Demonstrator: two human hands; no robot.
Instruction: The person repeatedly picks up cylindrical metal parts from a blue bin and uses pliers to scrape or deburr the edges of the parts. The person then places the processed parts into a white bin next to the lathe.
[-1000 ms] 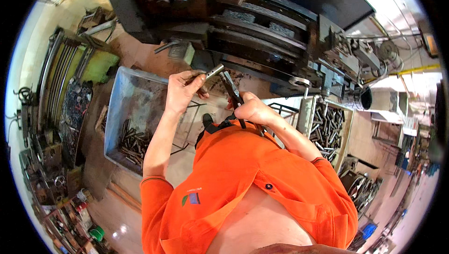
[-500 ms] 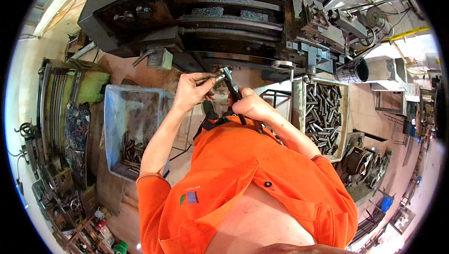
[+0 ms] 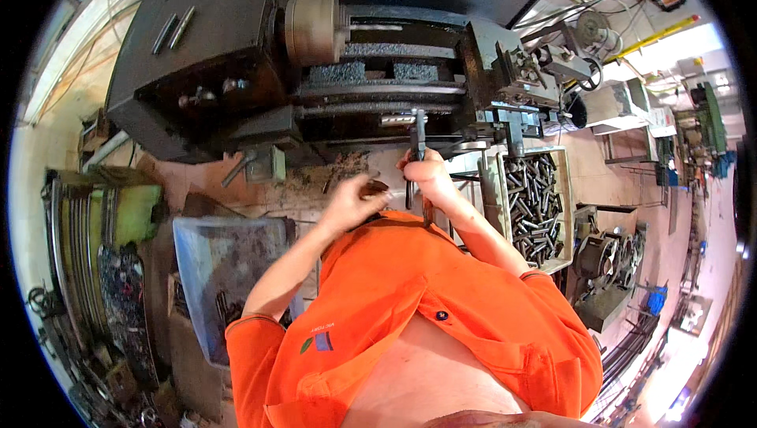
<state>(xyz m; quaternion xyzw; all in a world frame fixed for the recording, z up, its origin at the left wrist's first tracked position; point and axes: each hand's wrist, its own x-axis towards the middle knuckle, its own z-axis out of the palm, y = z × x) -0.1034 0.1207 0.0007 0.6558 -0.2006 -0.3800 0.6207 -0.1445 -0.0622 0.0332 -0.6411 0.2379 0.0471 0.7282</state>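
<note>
My right hand [image 3: 426, 175] is closed round a pair of pliers [image 3: 417, 141], held upright in front of my waist. The pliers have a grey metal head and slim handles that run below my fist. Beside their jaws shows a short shiny metal rod [image 3: 397, 121]; whether they grip it is too small to tell. To the left and a little lower, my left hand [image 3: 355, 204] is apart from the pliers, its fingers bent but spread and slightly blurred. Nothing shows clearly in it. Ahead of both hands stands a lathe [image 3: 378, 90] with a round chuck [image 3: 312, 30].
A blue plastic bin [image 3: 186, 270] with some metal pieces stands at lower left. At right is a pale bin [image 3: 569, 191] full of short metal rods. Two rods [image 3: 173, 30] lie on the lathe's headstock. A green machine [image 3: 118, 211] stands far left.
My left hand has moved off the rod and down, its pinch loosened. My right hand has shifted slightly right with the pliers, now more upright. The view has tilted up toward the lathe.
</note>
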